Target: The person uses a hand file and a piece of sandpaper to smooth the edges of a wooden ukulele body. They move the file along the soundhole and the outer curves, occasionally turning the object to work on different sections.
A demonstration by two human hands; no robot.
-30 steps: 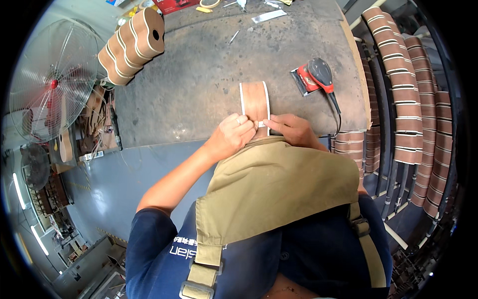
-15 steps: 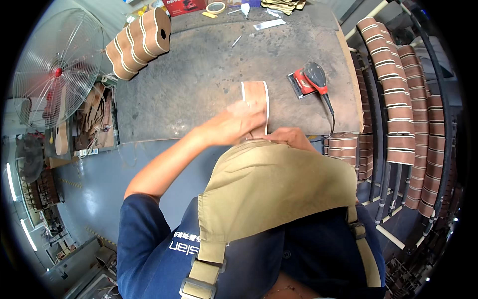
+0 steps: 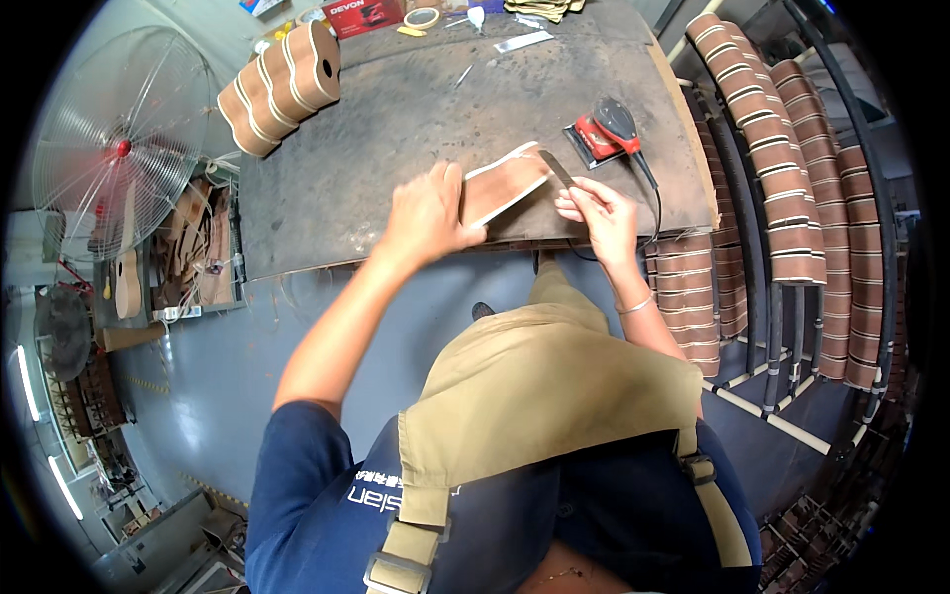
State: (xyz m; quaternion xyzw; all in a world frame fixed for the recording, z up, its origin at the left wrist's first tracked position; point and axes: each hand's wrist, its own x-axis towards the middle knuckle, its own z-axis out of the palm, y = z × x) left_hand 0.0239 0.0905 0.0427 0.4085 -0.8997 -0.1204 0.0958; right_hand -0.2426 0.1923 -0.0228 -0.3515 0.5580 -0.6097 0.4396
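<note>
Standing at the left of the frame was a wire-caged fan [image 3: 124, 148] with a red hub. Right of it, in the upper left, a wavy-sided brown block [image 3: 282, 89] banded in cream rested on the dark worktable [image 3: 366, 148]. Near the middle, the left hand [image 3: 426, 213] was closed on the left end of a white-edged brown strip [image 3: 503, 188], thumb at its lower left corner; the rest of the strip reached out from those fingers, slanting up to the right. Close by its right end was the tip of a narrow dark blade [image 3: 555, 168]; whether they touched could not be told. The right hand [image 3: 601, 213] pinched the blade's lower end between thumb and fingers, apart from the strip. Just above that hand sat a red and black sander [image 3: 609, 134]. At the right, brown banded pieces [image 3: 762, 148] lined a pipe rack [image 3: 792, 431].
</note>
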